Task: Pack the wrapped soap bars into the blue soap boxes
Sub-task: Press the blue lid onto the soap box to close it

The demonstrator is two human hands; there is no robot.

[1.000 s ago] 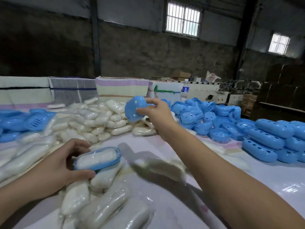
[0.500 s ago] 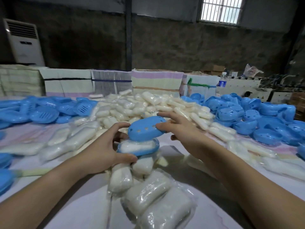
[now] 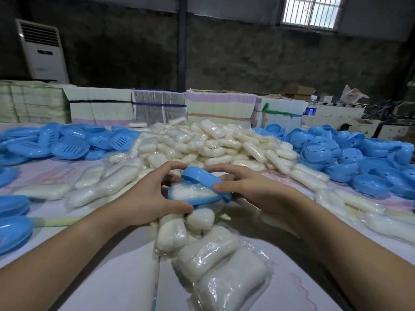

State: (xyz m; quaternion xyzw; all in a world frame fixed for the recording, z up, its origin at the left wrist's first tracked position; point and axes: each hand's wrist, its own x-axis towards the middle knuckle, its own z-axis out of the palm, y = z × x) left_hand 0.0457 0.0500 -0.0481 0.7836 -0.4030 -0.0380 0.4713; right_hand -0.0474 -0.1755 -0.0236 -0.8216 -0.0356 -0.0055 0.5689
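Lid (image 3: 200, 179) now lower, tilted on soap-filled blue base (image 3: 197, 197), w/ both hands' grip round box.

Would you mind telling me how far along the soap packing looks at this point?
Done: no closed box is clearly in view. In hand: the left hand grips a blue tray with a wrapped bar in it, while the right hand tilts a blue lid over it, not yet shut. Left: a large soap pile, plus loose trays and lids.
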